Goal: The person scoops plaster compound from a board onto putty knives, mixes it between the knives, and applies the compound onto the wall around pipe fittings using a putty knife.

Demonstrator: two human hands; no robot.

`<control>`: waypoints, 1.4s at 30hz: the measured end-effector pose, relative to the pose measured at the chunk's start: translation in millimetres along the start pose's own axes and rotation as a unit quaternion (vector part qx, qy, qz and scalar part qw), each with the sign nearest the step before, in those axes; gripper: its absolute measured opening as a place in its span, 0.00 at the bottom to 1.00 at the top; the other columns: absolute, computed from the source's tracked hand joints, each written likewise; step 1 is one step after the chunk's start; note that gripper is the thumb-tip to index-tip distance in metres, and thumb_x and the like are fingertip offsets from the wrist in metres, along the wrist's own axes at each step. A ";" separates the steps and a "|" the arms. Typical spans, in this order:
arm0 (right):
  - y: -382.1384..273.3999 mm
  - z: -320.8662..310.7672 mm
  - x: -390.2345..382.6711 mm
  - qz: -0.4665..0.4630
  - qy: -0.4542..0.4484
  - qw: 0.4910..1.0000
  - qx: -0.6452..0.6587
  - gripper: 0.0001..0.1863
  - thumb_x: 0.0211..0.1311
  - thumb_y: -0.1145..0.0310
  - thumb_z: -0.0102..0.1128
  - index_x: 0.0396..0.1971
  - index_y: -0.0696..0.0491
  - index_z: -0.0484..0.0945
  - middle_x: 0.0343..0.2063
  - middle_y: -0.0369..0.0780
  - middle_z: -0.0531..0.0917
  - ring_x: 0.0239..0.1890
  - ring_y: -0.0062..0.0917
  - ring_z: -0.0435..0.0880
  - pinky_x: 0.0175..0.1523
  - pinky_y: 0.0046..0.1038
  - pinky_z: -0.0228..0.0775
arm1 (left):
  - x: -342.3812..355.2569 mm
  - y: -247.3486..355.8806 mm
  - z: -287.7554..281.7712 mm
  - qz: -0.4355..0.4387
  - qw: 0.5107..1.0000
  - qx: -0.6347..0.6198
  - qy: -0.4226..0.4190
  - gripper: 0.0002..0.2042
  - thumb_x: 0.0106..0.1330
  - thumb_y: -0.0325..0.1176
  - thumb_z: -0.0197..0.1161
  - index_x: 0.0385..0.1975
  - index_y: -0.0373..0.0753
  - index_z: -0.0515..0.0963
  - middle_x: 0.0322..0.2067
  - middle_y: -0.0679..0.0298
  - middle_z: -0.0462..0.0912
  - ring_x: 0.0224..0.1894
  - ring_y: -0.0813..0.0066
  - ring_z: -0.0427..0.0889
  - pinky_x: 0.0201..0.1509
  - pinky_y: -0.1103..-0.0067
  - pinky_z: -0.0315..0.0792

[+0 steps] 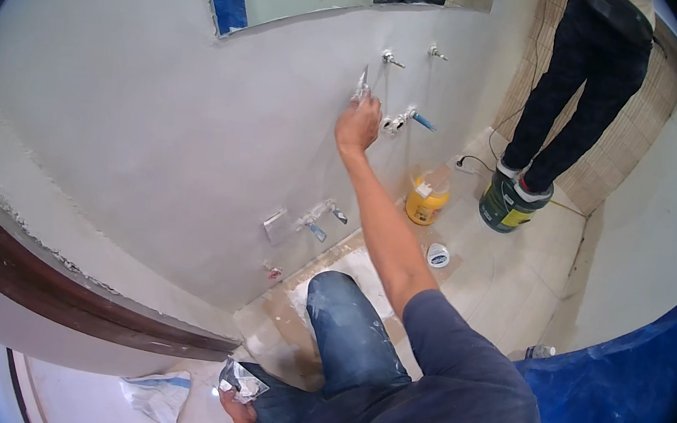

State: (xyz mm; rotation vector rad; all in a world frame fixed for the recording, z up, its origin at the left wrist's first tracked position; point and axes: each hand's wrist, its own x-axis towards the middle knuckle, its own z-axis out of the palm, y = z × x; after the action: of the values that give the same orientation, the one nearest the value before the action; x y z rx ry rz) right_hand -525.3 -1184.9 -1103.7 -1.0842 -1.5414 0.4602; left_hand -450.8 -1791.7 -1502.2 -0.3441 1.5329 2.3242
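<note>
Two bare hands work at a pale grey wall (156, 113), the arms spread well apart. The right hand (359, 123) is raised at full stretch, its fingers closed around a small putty-smeared scraper (362, 86). Its blade rises straight above the grip, the long axis running nearly upright along the wall; whether the edge touches the surface cannot be told from this angle. Any further stroke appears to turn on that relation — the blade directly above the fist, with a blue-capped pipe (423, 121) and its open fittings (393, 123) just to the right of the fingers. Two metal pipe stubs project above and to the right of that grip.

Far below and to the left, the left hand (237, 407) grips a glossy, sheet-like piece (247, 384) carrying white paste; its exact kind is unclear. The right hand is plainly the nearer to the wall fittings, the left the nearer to a white sack (157, 396) on the floor.

Below and to the right of the raised grip stand a yellow bucket (426, 201) and, beyond it, a dark green bucket (501, 212) under the feet of a person in dark trousers (587, 81). Both buckets bear labels, and a round white lid (438, 256) carries dark print — none of it legible here.
</note>
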 end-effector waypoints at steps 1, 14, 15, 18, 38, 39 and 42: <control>-6.0 6.3 -9.9 0.000 0.003 1.000 0.002 0.21 0.70 0.67 0.57 0.60 0.56 0.76 0.56 0.45 0.79 0.61 0.45 0.75 0.62 0.44 0.70 | 1.9 0.7 2.3 0.003 1.000 -0.001 -0.002 0.22 0.58 0.34 0.55 0.55 0.41 0.74 0.43 0.63 0.83 0.39 0.64 0.87 0.25 0.72 0.78; 13.8 1.0 15.0 0.064 0.042 0.996 0.052 0.21 0.74 0.63 0.50 0.59 0.59 0.76 0.54 0.50 0.80 0.59 0.47 0.76 0.65 0.45 0.68 | 2.2 1.0 0.7 0.026 0.997 -0.065 0.026 0.21 0.60 0.31 0.53 0.55 0.40 0.73 0.43 0.63 0.81 0.40 0.64 0.85 0.33 0.69 0.81; 9.3 2.9 18.6 0.062 0.043 0.996 0.054 0.21 0.74 0.63 0.50 0.59 0.59 0.76 0.54 0.50 0.80 0.59 0.47 0.76 0.65 0.45 0.68 | 3.2 0.5 1.8 0.038 0.997 -0.066 0.015 0.21 0.60 0.30 0.53 0.55 0.39 0.73 0.43 0.62 0.81 0.41 0.63 0.85 0.36 0.68 0.81; -17.8 7.0 7.0 0.052 0.027 0.998 0.029 0.20 0.71 0.67 0.53 0.60 0.56 0.76 0.55 0.47 0.80 0.61 0.45 0.75 0.65 0.43 0.68 | 0.4 1.0 3.7 0.025 0.998 -0.056 0.008 0.22 0.59 0.30 0.53 0.56 0.39 0.72 0.44 0.62 0.81 0.42 0.62 0.85 0.38 0.67 0.82; -9.4 3.3 -67.6 -0.249 -0.015 0.968 0.026 0.26 0.58 0.79 0.57 0.60 0.56 0.78 0.56 0.47 0.81 0.58 0.45 0.76 0.66 0.41 0.68 | 5.1 1.0 -12.7 -0.016 0.999 -0.050 -0.003 0.37 0.58 0.26 0.56 0.73 0.35 0.59 0.61 0.53 0.72 0.59 0.57 0.76 0.60 0.61 0.75; -5.2 -2.9 -78.4 -0.250 -0.016 0.968 0.026 0.26 0.58 0.79 0.57 0.60 0.56 0.78 0.56 0.47 0.81 0.58 0.45 0.76 0.66 0.41 0.68 | 3.9 1.5 -11.8 -0.024 0.999 -0.043 0.013 0.38 0.58 0.26 0.56 0.74 0.35 0.59 0.61 0.53 0.72 0.60 0.57 0.75 0.60 0.61 0.75; 20.9 -16.3 -77.0 -0.295 -0.080 0.950 0.059 0.23 0.60 0.79 0.56 0.57 0.58 0.79 0.55 0.48 0.81 0.57 0.45 0.77 0.65 0.41 0.69 | 3.3 0.6 -8.1 -0.009 0.999 -0.050 0.015 0.37 0.58 0.26 0.57 0.73 0.35 0.59 0.60 0.54 0.73 0.59 0.56 0.76 0.60 0.62 0.75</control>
State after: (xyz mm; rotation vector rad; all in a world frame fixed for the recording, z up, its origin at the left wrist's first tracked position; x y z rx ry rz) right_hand -507.2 -1242.3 -1158.5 -0.4583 -1.8602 0.2222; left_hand -453.9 -1798.9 -1506.1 -0.4175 1.4246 2.3970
